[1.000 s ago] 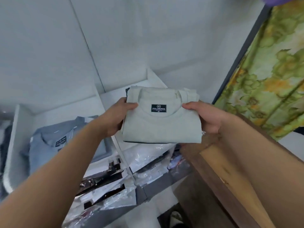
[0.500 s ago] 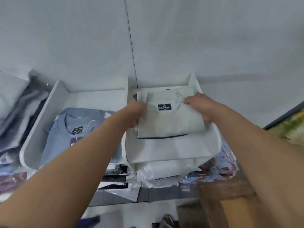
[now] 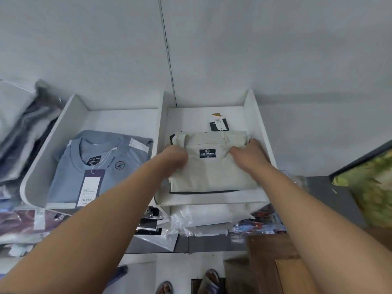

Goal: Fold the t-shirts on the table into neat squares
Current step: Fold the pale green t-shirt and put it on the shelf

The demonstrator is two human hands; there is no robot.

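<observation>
Folded t-shirt (image 3: 212, 172) now between compartment walls (image 3: 253, 124)

Single wide-angle view from your head, facing forward and down, close over your left hand (image 3: 176, 156) and right hand (image 3: 248, 155) at the folded t-shirt (image 3: 212, 172) in the white shelf (image 3: 253, 115), your feet (image 3: 209, 280) at the bottom edge

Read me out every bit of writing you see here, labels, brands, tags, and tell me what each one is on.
"POLOMIMIN": dark label on the cream t-shirt.
"POLOMIMIN", sideways, faint: chest print on the blue t-shirt.
Too blurred to read: the blue one's neck label and white hang tag.
Too small to read: the dark-and-white hang tag behind the cream one.
</observation>
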